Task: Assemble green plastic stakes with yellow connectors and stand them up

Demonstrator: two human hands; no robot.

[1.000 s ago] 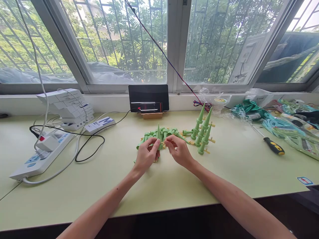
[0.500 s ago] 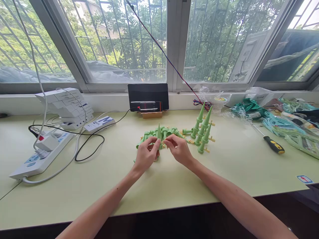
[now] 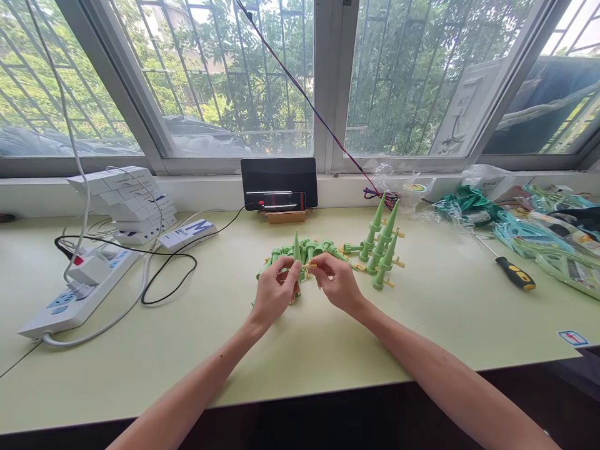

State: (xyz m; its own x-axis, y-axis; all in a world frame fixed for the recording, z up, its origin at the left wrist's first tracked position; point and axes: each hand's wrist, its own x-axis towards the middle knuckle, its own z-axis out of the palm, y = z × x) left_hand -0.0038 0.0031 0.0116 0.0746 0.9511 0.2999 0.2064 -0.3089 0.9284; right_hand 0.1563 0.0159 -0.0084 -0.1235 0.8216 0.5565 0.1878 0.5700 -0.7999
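Note:
My left hand (image 3: 277, 282) is closed around a green plant watering spike (image 3: 297, 245), its pointed tip standing up above my thumb. Between thumb and forefinger of my right hand (image 3: 338, 281) is a small yellow valve piece (image 3: 309, 266), which sticks out from the spike's side. My fingers cover the lower part of the spike. Behind both hands lies a pile of similar green spikes (image 3: 309, 249), some with yellow pieces. To the right, three finished-looking spikes (image 3: 385, 240) stand upright with tips up and yellow pieces at their sides.
A screwdriver (image 3: 515, 272) lies at right, near plastic-wrapped parts (image 3: 539, 240). A tablet (image 3: 279, 172) with a phone (image 3: 284, 201) before it leans at the back. At left are a power strip (image 3: 77, 306), stacked white boxes (image 3: 134, 206) and loose black cable (image 3: 171, 294).
The spike in my left hand has shifted slightly left. The yellow piece between my right fingertips shows more plainly now, and the right fingers have turned a little.

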